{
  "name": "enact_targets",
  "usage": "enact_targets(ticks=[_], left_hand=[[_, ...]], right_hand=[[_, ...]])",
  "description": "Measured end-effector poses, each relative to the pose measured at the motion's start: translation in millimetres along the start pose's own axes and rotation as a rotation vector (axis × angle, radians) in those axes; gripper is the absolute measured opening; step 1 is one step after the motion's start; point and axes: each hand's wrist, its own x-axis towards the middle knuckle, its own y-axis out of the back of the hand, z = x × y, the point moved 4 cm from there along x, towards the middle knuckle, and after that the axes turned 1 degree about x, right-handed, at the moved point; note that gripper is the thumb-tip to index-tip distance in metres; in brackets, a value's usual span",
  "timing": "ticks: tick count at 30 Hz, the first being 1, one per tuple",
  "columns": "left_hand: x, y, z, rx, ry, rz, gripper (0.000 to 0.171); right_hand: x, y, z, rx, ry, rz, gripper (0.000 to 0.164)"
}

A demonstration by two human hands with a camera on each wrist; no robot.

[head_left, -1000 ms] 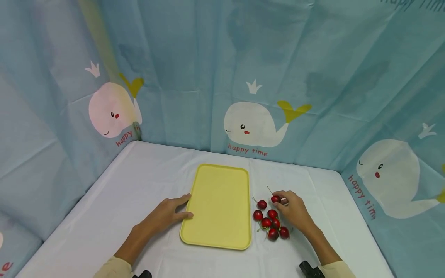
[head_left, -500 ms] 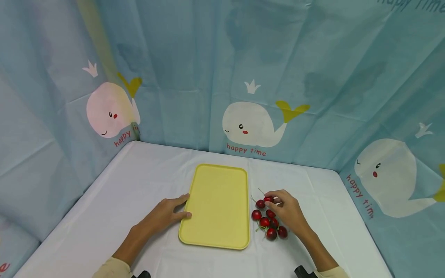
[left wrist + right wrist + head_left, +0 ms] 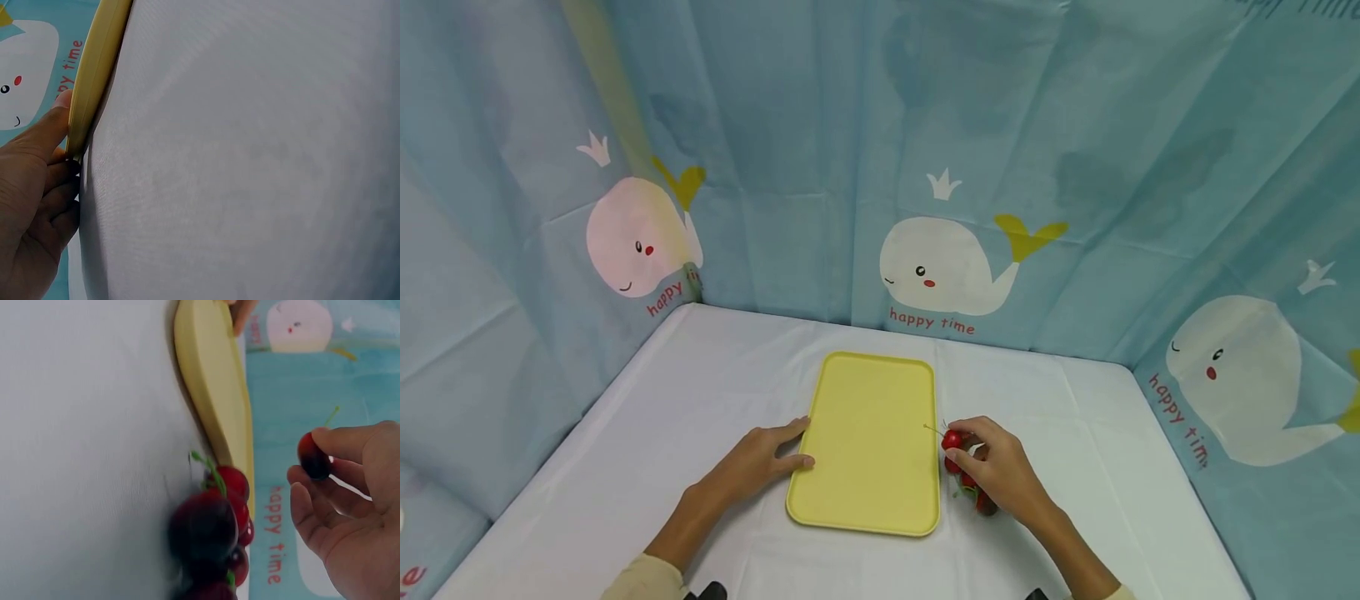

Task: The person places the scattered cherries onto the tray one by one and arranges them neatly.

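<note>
Between the thumb and fingertips of my right hand (image 3: 1003, 467) is a dark red cherry (image 3: 952, 440) with a thin stem, raised beside the right rim of the yellow tray (image 3: 865, 442). In the right wrist view the pinched cherry (image 3: 312, 456) hangs clear of the cloth. Below that hand lies a cluster of several red cherries (image 3: 987, 503) with green stems, partly hidden by it. My left hand (image 3: 758, 460) holds the tray's left edge; the left wrist view has its thumb on the rim (image 3: 90, 81) and the other fingers curled beneath. The tray's surface is bare.
A white cloth (image 3: 700, 400) covers the table around the tray. Blue curtains (image 3: 775, 167) printed with whales rise behind the table and along both sides.
My right hand has carried its cherry leftward, from above the cluster's far right side to near the tray's right rim, now covering part of the cluster. The left hand and tray stay put.
</note>
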Motion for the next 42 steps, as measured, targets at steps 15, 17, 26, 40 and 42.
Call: enact_targets(ticks=[15, 17, 26, 40, 42], left_hand=[[0.9, 0.0, -0.4, -0.001, 0.004, 0.005, 0.083], [0.7, -0.3, -0.6, 0.006, 0.001, 0.004, 0.083], [1.6, 0.3, -1.7, 0.004, 0.023, 0.005, 0.082], [0.8, 1.1, -0.9, 0.014, 0.018, 0.007, 0.083], [1.0, 0.8, -0.8, 0.013, 0.022, 0.006, 0.083]], right_hand=[[-6, -24, -25, 0.072, 0.072, -0.078, 0.027], [-6, -27, -27, 0.071, 0.07, -0.095, 0.028], [-6, -44, -36, 0.137, 0.049, -0.183, 0.032], [-6, -74, -49, 0.14, 0.073, -0.245, 0.032], [-5, -79, -51, 0.142, 0.073, -0.254, 0.033]])
